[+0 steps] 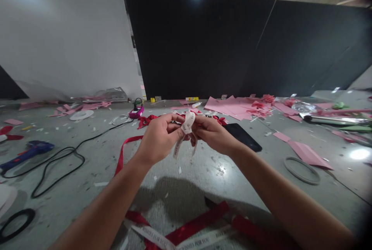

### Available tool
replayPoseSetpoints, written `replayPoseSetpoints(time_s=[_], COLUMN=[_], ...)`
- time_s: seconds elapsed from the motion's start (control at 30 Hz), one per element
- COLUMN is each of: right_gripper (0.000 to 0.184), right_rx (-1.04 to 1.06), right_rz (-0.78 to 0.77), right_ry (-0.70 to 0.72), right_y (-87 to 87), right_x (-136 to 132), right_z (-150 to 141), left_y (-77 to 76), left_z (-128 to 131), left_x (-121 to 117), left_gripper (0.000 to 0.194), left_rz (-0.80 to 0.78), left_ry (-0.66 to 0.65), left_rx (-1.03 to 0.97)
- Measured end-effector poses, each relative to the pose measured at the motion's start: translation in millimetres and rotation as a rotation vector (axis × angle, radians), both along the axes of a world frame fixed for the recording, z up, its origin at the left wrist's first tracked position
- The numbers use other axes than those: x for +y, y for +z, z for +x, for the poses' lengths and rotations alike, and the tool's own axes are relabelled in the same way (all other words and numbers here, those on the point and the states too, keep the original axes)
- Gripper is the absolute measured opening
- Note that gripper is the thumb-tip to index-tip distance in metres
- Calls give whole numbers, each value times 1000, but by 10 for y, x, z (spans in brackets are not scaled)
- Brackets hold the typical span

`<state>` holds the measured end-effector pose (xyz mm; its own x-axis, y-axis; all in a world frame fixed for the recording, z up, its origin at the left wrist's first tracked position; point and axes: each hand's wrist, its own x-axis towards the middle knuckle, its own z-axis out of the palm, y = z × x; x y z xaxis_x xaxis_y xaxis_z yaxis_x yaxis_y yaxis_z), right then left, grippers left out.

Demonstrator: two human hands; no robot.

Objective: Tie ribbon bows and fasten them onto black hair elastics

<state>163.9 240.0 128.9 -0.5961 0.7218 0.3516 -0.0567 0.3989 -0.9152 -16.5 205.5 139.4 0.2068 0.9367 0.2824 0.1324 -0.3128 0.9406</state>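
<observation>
Between my two hands, above the grey surface, is a white printed ribbon (188,122), looped at the top with two tails hanging below. My left hand (161,136) pinches the loop's left side between thumb and fingers. From the other side my right hand (213,132) closes on the ribbon, its fingertips partly hidden behind it. Behind the hands lie red ribbon bows (148,120), partly covered. A red ribbon strip (123,153) curves beside my left wrist. Nearer to me lie more red ribbon (200,223) and white ribbon reading "WISHES FOR YOU" (193,243).
A blue glue gun (29,153) with a black cord lies at left, near a purple power socket (136,111). To the right are a dark tablet or phone (242,136), pink paper sheets (232,107) and a grey ring (301,170). Black panels (203,45) stand behind.
</observation>
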Motion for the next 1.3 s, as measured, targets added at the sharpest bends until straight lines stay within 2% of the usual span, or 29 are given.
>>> replayPoseSetpoints(time_s=[0.13,0.2,0.27,0.37,0.47,0.7,0.8,0.93,1.0,1.13,1.3], right_gripper=[24,27,29,31,31,28,27,22,21,20,8], right_rx=[127,110,38,-41,-55,-51,-139,-317,-321,-257,-310], right_rz=[-238,-241,-161,-23,61,78,118,264,292,324,526], right_ry=[61,73,2,-184,-262,-275,-298,-304,-297,-337,-480], right_y=[-7,-8,-5,5,12,4,40,120,143,126,93], right_x=[-25,-37,-44,-46,-51,-63,-33,-15,-26,-53,-83], right_z=[-10,-13,-18,-28,-44,-62,3,106,121,79,34], left_y=[5,11,13,1,-23,-71,-73,-52,-45,-45,-37], left_z=[-15,-22,-25,-14,0,-2,-30,-62,-56,-17,-8], left_x=[7,8,11,20,30,64,90,84,62,20,13], left_gripper=[30,29,26,23,22,21,20,17,15,18,17], left_rz=[57,92,109,105,95,45,18,82,136,187,183], left_ry=[101,150,161,116,81,67,118,251,277,217,182], left_rx=[39,79,95,62,21,-14,-8,164,253,307,293])
